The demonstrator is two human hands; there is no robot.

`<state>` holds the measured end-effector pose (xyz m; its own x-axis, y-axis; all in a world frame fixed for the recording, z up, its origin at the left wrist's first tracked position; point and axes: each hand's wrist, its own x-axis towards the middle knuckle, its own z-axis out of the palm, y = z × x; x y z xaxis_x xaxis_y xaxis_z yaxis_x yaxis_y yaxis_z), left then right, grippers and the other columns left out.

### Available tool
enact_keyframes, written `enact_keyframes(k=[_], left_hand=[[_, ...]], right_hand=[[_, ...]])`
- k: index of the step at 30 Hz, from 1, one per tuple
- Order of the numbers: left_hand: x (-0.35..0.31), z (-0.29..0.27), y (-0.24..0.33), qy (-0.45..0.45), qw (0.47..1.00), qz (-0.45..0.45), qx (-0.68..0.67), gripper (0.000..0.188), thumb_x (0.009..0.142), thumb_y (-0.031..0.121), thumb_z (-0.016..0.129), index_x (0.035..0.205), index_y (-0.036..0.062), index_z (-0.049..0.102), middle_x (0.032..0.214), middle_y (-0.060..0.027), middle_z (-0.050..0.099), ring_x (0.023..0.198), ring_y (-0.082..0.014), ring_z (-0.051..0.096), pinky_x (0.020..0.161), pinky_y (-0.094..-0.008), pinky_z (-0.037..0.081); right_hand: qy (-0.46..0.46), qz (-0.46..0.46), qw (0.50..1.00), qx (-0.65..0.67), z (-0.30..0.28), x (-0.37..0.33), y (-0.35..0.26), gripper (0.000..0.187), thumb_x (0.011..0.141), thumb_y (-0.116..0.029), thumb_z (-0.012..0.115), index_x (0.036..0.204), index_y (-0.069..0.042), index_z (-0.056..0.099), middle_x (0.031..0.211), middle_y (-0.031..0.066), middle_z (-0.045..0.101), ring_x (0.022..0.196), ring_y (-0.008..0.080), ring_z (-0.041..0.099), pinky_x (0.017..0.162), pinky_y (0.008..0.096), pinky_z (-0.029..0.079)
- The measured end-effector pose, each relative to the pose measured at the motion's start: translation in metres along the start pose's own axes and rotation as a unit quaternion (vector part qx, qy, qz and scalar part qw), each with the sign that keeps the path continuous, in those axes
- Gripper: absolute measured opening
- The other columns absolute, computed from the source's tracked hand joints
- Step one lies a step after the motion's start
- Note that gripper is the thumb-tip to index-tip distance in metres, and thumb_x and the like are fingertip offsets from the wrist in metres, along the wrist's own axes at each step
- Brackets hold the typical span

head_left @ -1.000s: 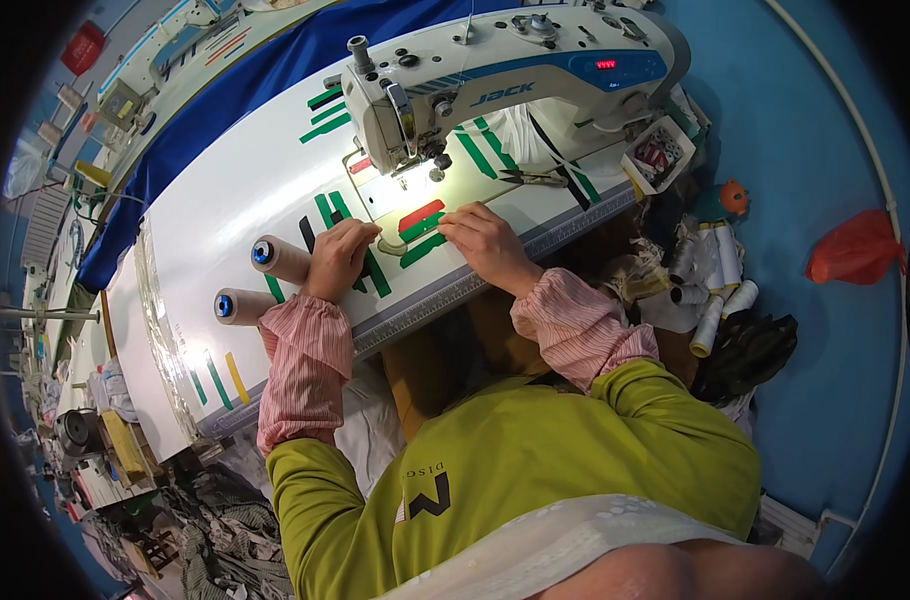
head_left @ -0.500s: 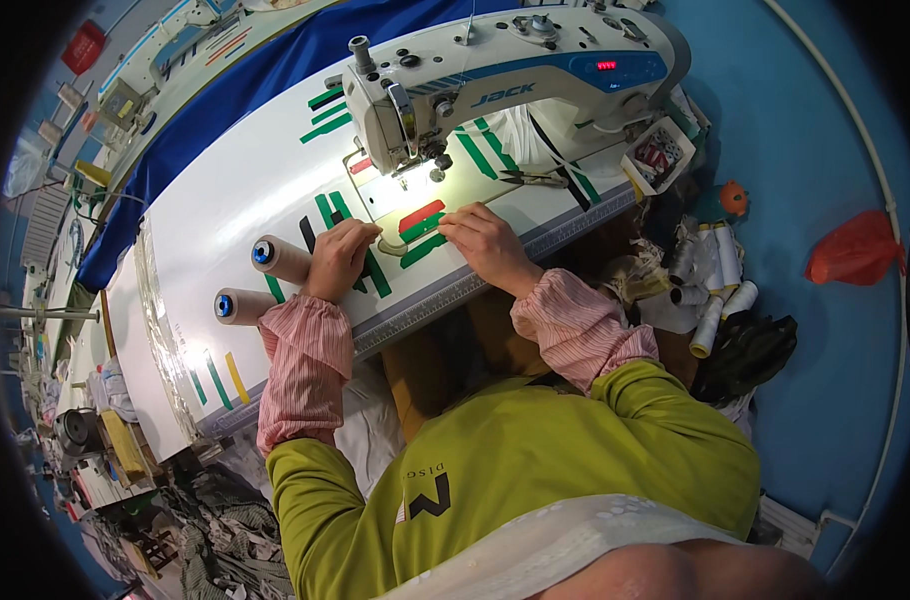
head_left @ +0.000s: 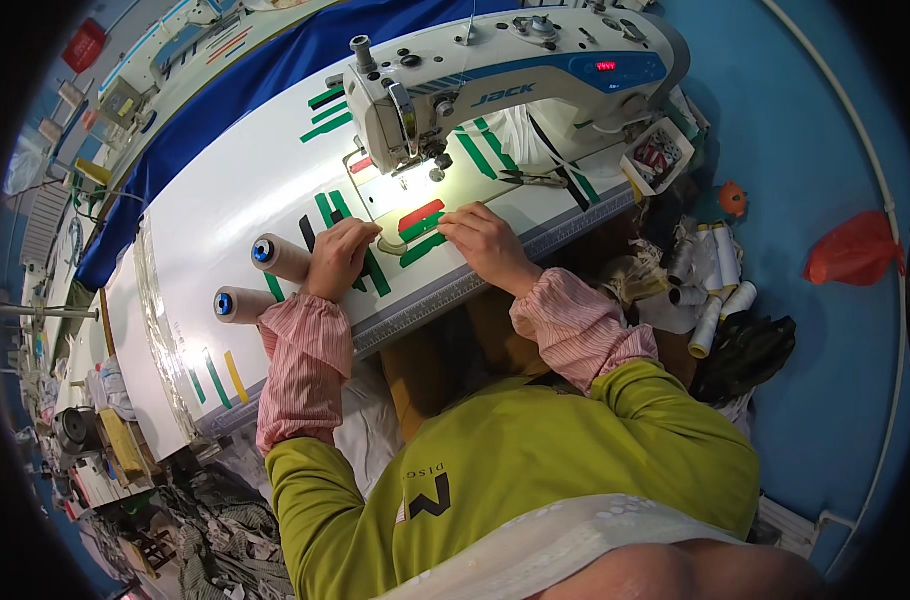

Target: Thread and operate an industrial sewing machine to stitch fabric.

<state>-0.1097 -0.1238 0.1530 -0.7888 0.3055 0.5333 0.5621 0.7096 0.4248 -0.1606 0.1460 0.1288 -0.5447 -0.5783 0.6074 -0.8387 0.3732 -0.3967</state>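
Single head view: worn on my head, looking steeply down, close above the sewing machine [head_left: 495,85].

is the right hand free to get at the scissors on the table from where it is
Probably yes: the right hand rests flat on the white table, and the scissors lie just beyond it with only bare tabletop and tape strips between.

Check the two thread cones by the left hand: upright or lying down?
Lying down. Both thread cones rest on their sides on the white table, blue-capped ends pointing away, beside the left hand.
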Motion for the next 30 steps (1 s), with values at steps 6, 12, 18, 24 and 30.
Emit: enact_keyframes(k=[6, 12, 18, 24, 30], left_hand=[[0.001, 0.001, 0.000, -0.004, 1.000, 0.005, 0.008, 0.009, 0.085, -0.004, 0.064, 0.093, 0.0013, 0.063, 0.079, -0.0120, 0.064, 0.073, -0.0294, 0.065, 0.062, -0.0365, 0.052], [0.001, 0.002, 0.002, -0.014, 1.000, 0.009, 0.025, 0.009, 0.086, -0.004, 0.064, 0.093, 0.0009, 0.063, 0.080, -0.0129, 0.064, 0.073, -0.0300, 0.065, 0.063, -0.0366, 0.052], [0.001, 0.003, 0.007, -0.016, 0.998, 0.021, 0.054, 0.008, 0.087, -0.005, 0.063, 0.093, 0.0000, 0.063, 0.080, -0.0137, 0.064, 0.073, -0.0306, 0.065, 0.063, -0.0370, 0.051], [0.002, 0.004, 0.010, -0.011, 0.998, 0.033, 0.059, 0.008, 0.087, -0.005, 0.063, 0.093, -0.0003, 0.063, 0.080, -0.0136, 0.064, 0.073, -0.0307, 0.064, 0.064, -0.0372, 0.051], [0.002, 0.005, 0.009, -0.021, 0.997, 0.026, 0.076, 0.008, 0.087, 0.001, 0.065, 0.094, 0.0037, 0.063, 0.082, -0.0115, 0.065, 0.077, -0.0307, 0.065, 0.064, -0.0382, 0.052]], right_hand=[[0.005, -0.006, 1.000, 0.002, -0.001, 0.001, 0.001, 0.023, 0.079, 0.002, 0.070, 0.101, -0.004, 0.070, 0.104, 0.0057, 0.069, 0.100, 0.0240, 0.063, 0.086, 0.0341, 0.054], [0.010, -0.016, 1.000, 0.009, -0.003, 0.001, 0.001, 0.021, 0.080, 0.000, 0.070, 0.100, -0.004, 0.070, 0.103, 0.0057, 0.069, 0.099, 0.0245, 0.063, 0.086, 0.0344, 0.054], [0.014, -0.016, 1.000, 0.018, -0.004, 0.000, 0.000, 0.019, 0.081, -0.001, 0.069, 0.099, -0.004, 0.070, 0.103, 0.0060, 0.069, 0.099, 0.0248, 0.063, 0.087, 0.0349, 0.053], [0.025, -0.018, 0.999, 0.018, 0.000, -0.002, 0.003, 0.017, 0.081, -0.002, 0.070, 0.098, -0.004, 0.071, 0.102, 0.0056, 0.070, 0.099, 0.0240, 0.063, 0.087, 0.0339, 0.053], [0.032, -0.025, 0.999, 0.010, 0.002, -0.003, 0.006, 0.016, 0.080, -0.003, 0.071, 0.096, -0.005, 0.073, 0.101, 0.0051, 0.071, 0.098, 0.0232, 0.063, 0.086, 0.0333, 0.053]])
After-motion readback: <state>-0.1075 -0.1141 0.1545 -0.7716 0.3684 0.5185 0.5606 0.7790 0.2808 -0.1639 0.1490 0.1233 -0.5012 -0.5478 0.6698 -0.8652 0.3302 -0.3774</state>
